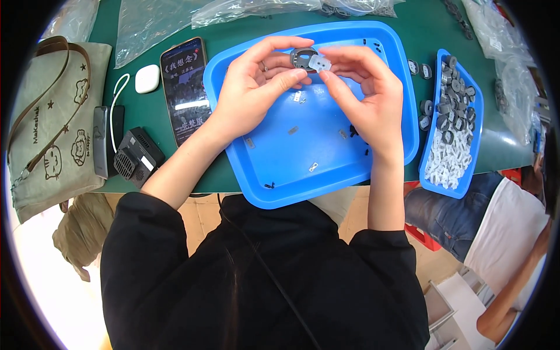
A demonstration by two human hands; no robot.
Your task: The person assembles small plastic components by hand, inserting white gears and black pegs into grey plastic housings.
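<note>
Above the large blue tray (262, 198), both my hands meet near its far side. My left hand (251, 87) is closed on a dark grey round plastic housing (301, 57), gripped between thumb and fingers. Between thumb and fingers of my right hand (367, 93) is a small whitish translucent plastic piece (319, 62), held against the housing's right side. Whether the two parts are joined I cannot tell. Inside the tray lie several tiny metal plates (314, 167) and small black pieces (269, 186).
Right of the tray, a narrow blue bin (424, 175) holds grey housings (458, 96) and white pieces (448, 157). On the left are a phone (185, 87), a white case (147, 79), a small black fan (139, 156) and a canvas bag (58, 128). Another person (496, 216) sits at the right.
</note>
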